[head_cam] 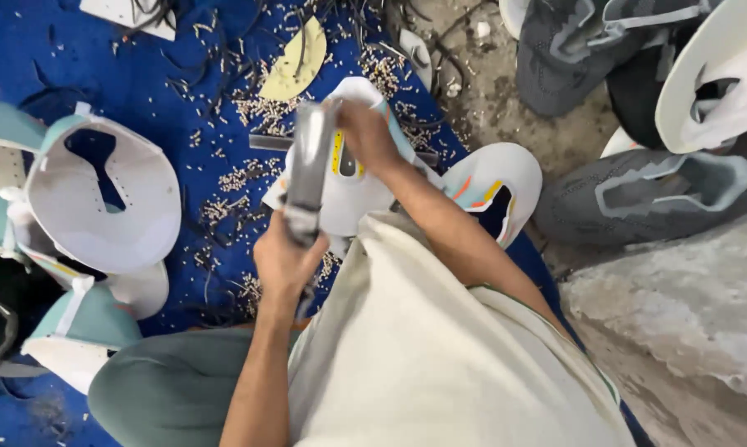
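My left hand point(284, 258) grips the lower end of a long grey metal tool point(309, 170) that stands nearly upright in front of me. My right hand point(365, 132) rests on a white shoe upper point(349, 194) with yellow trim, pressing it close beside the tool's top. The upper lies over my lap, above a cream cloth point(415, 348). What the tool's tip touches is hidden behind the upper and my right hand.
A blue mat point(166, 91) strewn with small pale scraps and dark threads lies underneath. White and teal shoe uppers point(100, 199) pile at the left, another white upper point(498, 186) at my right arm. Grey knit uppers point(647, 194) lie on the concrete floor point(680, 314) at right.
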